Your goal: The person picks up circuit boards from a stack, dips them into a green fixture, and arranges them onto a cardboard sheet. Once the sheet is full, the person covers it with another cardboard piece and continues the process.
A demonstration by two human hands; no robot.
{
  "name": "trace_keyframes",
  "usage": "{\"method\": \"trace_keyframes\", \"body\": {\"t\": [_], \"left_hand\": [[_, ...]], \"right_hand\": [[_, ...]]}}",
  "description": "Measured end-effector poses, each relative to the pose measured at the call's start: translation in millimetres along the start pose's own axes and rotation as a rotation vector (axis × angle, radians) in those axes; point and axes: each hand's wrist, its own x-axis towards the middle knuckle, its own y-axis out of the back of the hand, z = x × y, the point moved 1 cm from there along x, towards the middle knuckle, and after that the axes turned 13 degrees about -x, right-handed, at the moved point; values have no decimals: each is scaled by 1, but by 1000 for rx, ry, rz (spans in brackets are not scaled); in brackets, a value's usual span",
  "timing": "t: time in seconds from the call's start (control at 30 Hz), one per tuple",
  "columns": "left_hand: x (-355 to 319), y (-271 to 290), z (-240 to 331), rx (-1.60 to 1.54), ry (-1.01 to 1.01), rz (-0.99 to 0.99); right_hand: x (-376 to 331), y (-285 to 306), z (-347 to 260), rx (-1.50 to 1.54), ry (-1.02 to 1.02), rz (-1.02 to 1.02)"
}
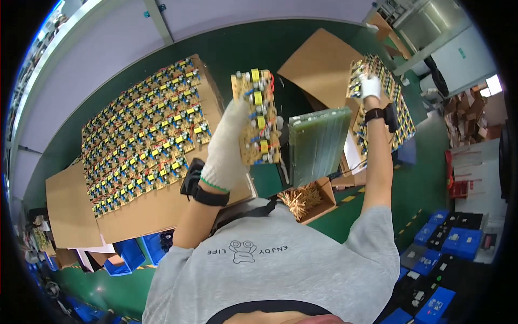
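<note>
A green-topped worktable (226, 46) carries a broad brown cardboard sheet (124, 229) on the left, and on that sheet lie close-set rows of populated circuit boards (143, 135). Toward the right lies another cardboard sheet (318, 62), set aslant, beside a second group of circuit boards (402, 110) whose support is mostly hidden.

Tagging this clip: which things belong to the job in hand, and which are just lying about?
Job, judging by the hands:
- board, held in left hand
- right boards, right hand at them
- left boards, probably: similar kind

Lying about, apparently:
- blue bins on the right
- carton pile, far right
</note>
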Motion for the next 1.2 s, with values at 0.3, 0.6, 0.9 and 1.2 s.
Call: {"method": "trace_keyframes", "body": {"t": [0.3,0.6,0.9,1.2], "left_hand": [[-6,6,-1,77,-79,100],[7,-5,-49,463,-80,9],[4,24,-61,1107,-372,91],[-6,33,-56,1135,-459,123]], "right_hand": [[-55,8,-63,-927,183,244],[-283,25,-129,859,33,-491],[-301,11,-4,181,-58,111],[-294,-26,-22,46,-90,296]]}}
